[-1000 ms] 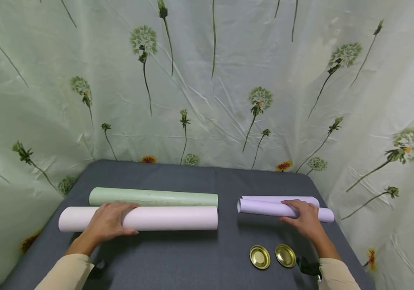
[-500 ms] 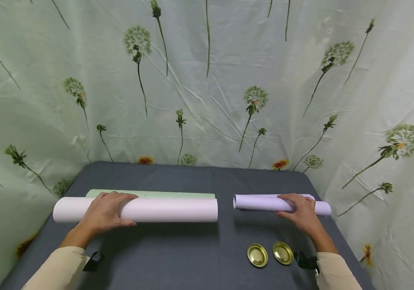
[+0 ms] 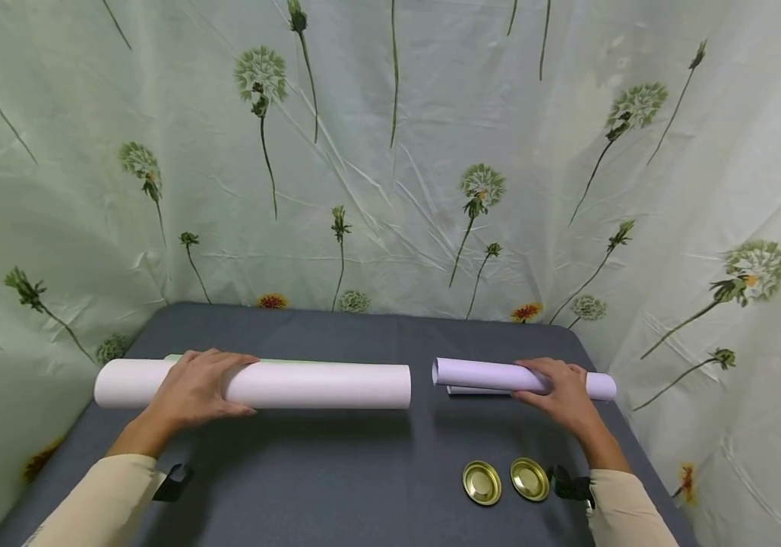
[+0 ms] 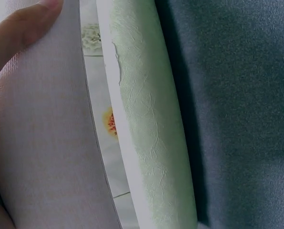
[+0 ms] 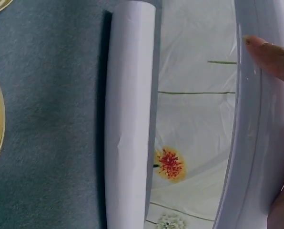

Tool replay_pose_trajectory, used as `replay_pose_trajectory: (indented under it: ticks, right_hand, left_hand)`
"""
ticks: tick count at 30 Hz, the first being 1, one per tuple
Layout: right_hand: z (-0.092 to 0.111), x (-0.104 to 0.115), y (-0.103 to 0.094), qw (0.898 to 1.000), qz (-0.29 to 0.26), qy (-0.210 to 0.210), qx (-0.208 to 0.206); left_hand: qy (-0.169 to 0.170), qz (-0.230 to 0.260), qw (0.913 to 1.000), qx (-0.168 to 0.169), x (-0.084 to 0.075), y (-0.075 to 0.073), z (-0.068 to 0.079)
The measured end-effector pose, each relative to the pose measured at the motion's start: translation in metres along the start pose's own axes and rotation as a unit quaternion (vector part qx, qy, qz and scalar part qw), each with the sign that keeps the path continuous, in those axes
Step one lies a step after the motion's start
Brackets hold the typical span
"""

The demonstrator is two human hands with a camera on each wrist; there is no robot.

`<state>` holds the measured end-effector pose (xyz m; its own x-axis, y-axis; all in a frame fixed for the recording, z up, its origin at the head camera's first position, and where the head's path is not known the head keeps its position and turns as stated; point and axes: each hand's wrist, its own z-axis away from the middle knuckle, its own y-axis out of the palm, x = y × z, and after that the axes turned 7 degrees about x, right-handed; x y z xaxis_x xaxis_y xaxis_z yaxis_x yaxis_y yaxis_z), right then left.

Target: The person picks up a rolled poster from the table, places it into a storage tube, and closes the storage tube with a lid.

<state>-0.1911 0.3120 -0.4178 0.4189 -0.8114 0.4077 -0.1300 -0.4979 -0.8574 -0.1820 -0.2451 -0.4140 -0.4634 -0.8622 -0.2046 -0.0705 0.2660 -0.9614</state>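
Overhead and all around, a pale curtain (image 3: 390,167) printed with green dandelions and small orange flowers hangs behind the pale pink roll (image 3: 336,386), which is the landmark for every place given below. Beneath that roll spreads a dark blue-grey desk (image 3: 336,479) with rounded far corners. The pale pink roll itself is long and thick, held level and raised off the surface, its shadow falling below it. Just behind and lower than it, mostly hidden in the head view, lies a light green roll (image 4: 151,119); the left wrist camera shows its creased, wrinkled covering and a gap between the two. To the right of the pale pink roll, apart from its end, is a slimmer lavender roll (image 3: 479,373), also lifted, with one hollow end visible. Also to the landmark's right, lower down, rests a second lavender roll (image 5: 127,119). Both hands are curled and gripping: the left hand (image 3: 192,389) grips the landmark left of its middle, thumb on the near side, fingers over the top; the right hand (image 3: 561,391), well to the landmark's right, holds the lifted lavender roll the same way. Nearer the wearer than the landmark, and to its right, two shallow gold dishes (image 3: 482,483) sit side by side.
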Motion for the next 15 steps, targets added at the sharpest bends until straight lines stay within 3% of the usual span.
replay_pose_trajectory:
  ticks: [15]
  right_hand:
    - [-0.0055,0.0099,0.0072,1.000,-0.015,-0.018,0.001]
  left_hand:
    - [-0.002,0.003,0.9999,-0.015,-0.0042,-0.0023,-0.0023]
